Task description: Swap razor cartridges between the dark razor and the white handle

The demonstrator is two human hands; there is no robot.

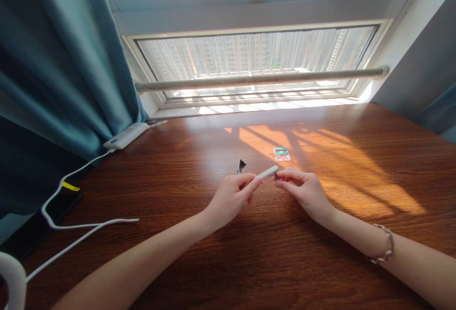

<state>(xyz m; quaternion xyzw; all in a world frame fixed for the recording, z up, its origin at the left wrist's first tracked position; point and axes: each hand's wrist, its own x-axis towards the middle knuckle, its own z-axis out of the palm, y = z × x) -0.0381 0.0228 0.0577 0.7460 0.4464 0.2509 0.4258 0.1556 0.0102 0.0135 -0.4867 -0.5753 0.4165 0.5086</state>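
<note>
My left hand (233,197) is closed around a slim white handle (267,173) with a rounded end, pointing up and to the right. Small dark teeth show under its tip. At that tip my right hand (302,186) pinches a small dark piece (276,176) between thumb and fingers; whether it is joined to the handle I cannot tell. Just beyond my left hand lies a black-headed tool (242,164) with a silvery stem, partly hidden by the hand. A small clear case (282,154) with green strips inside lies on the table beyond my right hand.
The brown wooden table (171,262) reaches to a window with a horizontal rail (256,80). At the left, a white power bank (126,136) with a white cable (81,168) lies by the blue curtain (71,53). A dark flat object (46,227) lies at the left edge.
</note>
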